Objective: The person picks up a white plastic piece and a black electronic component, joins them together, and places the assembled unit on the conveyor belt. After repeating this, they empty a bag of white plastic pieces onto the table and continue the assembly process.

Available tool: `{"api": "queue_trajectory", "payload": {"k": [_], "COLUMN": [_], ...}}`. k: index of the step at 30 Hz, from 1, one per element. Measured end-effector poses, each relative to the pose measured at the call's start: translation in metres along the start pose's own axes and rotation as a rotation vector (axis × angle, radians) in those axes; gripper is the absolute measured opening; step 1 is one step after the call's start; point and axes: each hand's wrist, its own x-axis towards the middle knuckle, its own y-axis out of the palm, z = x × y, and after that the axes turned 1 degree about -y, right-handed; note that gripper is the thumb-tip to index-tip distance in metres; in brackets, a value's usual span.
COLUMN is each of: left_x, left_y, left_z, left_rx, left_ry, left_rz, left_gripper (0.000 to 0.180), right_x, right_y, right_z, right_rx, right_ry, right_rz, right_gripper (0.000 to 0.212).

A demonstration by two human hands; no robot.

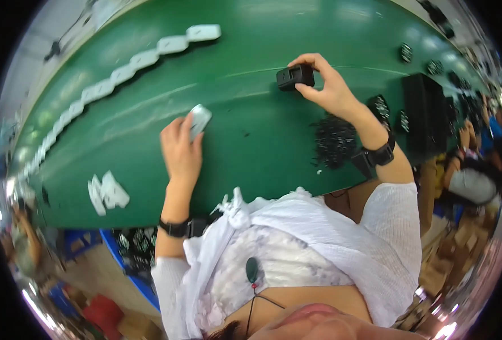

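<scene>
My left hand [182,150] is closed over a small pale, rounded rectangular piece [200,120] at the middle of the green table [251,164]. Thumb and fingers sit on its near end, partly covering it. Farther off and to the right, my right hand [331,89] grips a black boxy plastic case [295,77] between thumb and fingers. The case has a recess on its upper side. Below my right forearm lies a heap of small black pieces [335,141].
A long curved row of white rectangular pieces [144,59] runs along the left. White scraps [112,190] lie near the front left edge. To the right stand a black box [424,113] and several dark bundles [405,52]. A blue bin [112,249] sits below the table. Other people work at both sides.
</scene>
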Motion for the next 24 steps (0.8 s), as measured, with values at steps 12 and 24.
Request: {"api": "queue_trajectory", "payload": {"k": [12,24], "left_x": [-0.004,0.016], "left_y": [-0.011,-0.014], "left_z": [0.008,0.004], "left_rx": [-0.185,0.044], "left_ry": [-0.009,0.455], "left_rz": [0.008,0.320], "left_gripper": [0.055,0.052], "right_x": [0.022,0.030], "right_y": [0.087,0.099], "right_z": [0.033,0.040], "right_rx": [-0.257,0.299], "right_ry": [-0.152,0.117], "right_rz": [0.128,0.005], "right_gripper": [0.042,0.043]}}
